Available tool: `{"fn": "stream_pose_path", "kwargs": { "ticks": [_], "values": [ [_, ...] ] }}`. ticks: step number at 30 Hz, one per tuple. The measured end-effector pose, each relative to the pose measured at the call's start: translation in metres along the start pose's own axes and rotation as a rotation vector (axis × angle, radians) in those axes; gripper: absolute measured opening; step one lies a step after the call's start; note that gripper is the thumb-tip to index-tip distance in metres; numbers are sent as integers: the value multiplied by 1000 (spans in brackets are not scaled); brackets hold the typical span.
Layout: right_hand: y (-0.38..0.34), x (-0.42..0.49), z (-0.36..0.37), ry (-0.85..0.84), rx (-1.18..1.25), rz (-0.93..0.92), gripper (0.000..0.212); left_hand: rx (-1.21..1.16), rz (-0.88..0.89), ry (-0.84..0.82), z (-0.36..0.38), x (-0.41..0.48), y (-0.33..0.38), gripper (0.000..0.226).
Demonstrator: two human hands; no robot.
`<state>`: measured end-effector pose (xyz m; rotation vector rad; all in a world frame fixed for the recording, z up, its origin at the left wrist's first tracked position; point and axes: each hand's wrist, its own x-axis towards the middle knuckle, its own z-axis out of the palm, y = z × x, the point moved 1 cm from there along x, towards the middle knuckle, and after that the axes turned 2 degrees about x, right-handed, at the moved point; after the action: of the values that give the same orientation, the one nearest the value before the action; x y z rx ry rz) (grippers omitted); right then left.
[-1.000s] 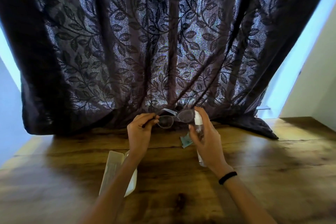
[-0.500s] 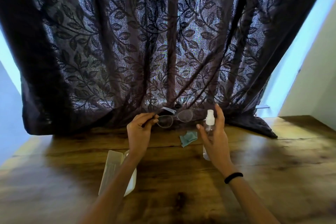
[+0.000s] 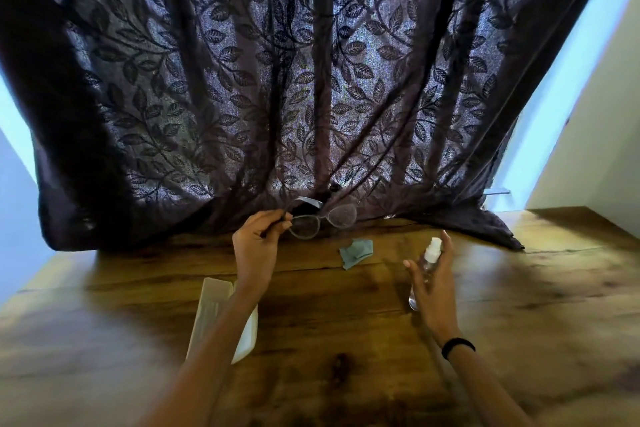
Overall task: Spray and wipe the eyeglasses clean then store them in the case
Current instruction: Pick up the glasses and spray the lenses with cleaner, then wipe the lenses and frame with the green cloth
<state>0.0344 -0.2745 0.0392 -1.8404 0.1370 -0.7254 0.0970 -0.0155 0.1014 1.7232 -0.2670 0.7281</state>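
Left hand pinching glasses by temple, centre frame, above table — right hand wrapping spray bottle, right of centre. We are judging spray done: standing it upright clear of cloth, then wiping both lenses gently. Case lying lower left, under forearm.

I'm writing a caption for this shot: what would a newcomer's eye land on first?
The dark leaf-patterned curtain fills the upper frame, backlit. Below it, over the wooden table, the left hand holds eyeglasses up by one side, while the right hand is at a tilted clear spray bottle. A teal cloth lies between them, and a white case sits under the left forearm.
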Motion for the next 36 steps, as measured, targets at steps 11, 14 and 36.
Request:
{"fn": "stream_pose_path", "kwargs": {
  "ticks": [11,14,36],
  "values": [
    [-4,-2,1,133,62,-18,62,-35,-26,12,-1,4,-4,23],
    [-20,5,-1,257,42,-138,50,-29,-24,15,-2,3,-6,22],
    [39,71,97,-276,-720,185,24,-10,1,44,-16,14,-28,43]
  ]
}}
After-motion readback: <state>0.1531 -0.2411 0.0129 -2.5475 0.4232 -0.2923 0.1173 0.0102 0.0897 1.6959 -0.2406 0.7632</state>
